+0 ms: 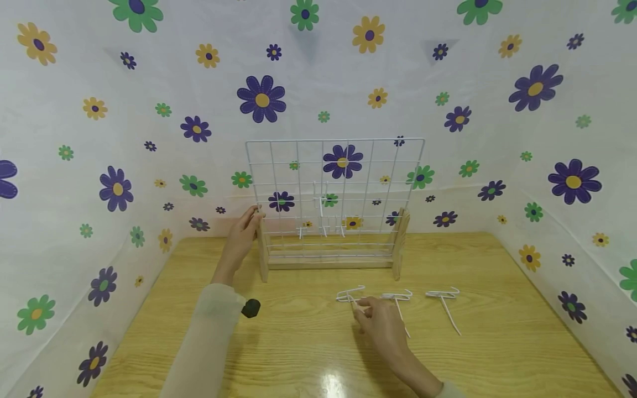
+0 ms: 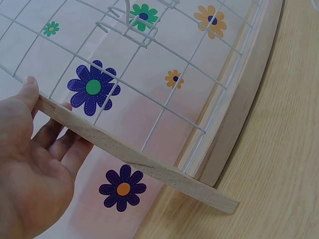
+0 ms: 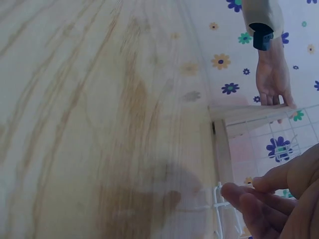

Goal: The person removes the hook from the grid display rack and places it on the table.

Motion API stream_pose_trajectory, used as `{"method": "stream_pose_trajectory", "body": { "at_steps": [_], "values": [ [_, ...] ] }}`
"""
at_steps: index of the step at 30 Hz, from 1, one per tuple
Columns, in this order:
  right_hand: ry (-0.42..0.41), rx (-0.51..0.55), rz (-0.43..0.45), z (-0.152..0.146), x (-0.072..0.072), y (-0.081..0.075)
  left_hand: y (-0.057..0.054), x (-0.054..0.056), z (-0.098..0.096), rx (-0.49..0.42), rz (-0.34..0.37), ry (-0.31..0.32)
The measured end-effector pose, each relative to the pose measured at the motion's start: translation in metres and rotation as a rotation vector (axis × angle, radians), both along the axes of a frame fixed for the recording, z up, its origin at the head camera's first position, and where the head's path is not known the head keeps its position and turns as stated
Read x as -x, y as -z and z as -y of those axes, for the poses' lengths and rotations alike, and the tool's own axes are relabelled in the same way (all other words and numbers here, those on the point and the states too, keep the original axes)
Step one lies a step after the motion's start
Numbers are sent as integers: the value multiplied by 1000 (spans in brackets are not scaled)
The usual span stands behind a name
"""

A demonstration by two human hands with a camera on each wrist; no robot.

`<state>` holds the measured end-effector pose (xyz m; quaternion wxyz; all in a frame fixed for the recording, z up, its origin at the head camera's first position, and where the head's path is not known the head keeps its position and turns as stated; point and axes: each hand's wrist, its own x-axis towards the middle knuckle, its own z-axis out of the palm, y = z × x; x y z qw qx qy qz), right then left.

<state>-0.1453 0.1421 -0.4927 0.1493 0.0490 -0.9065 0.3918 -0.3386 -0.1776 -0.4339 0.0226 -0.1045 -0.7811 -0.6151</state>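
A white wire grid panel (image 1: 334, 140) stands upright in a light wooden frame. My left hand (image 1: 242, 232) grips the frame's left post (image 1: 262, 257), with the thumb on the near face and the fingers behind, as the left wrist view shows. On the table lies a white wire hook (image 1: 342, 299), and my right hand (image 1: 384, 329) pinches its prong between thumb and fingertips. Two more hooks lie to its right, the middle hook (image 1: 396, 297) partly behind that hand and the far right hook (image 1: 443, 294) apart from it. Several hooks, including an upper hook (image 1: 320, 203), hang on the grid.
The wooden table (image 1: 298, 354) carries the frame near its back edge. A flower-printed cloth (image 1: 199, 94) encloses the table at the back and both sides. A small black device (image 1: 251, 308) sits at my left sleeve.
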Motion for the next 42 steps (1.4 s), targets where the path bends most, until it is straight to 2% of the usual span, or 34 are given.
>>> {"method": "stream_pose_trajectory", "body": {
  "at_steps": [9, 20, 29, 33, 42],
  "values": [
    [-71, 50, 80, -2, -11, -6, 0, -1, 0, 6, -3, -8],
    [-49, 113, 196, -4, -16, -5, -2, -4, -1, 2, 2, -6],
    [-19, 54, 253, -7, -17, 1, -3, -4, -1, -4, -1, 3],
    [-16, 9, 244, -8, -17, 3, -2, -2, -1, -5, -1, 4],
    [-117, -62, 212, -11, -20, 6, -1, -2, -1, -1, -7, -4]
  ]
}}
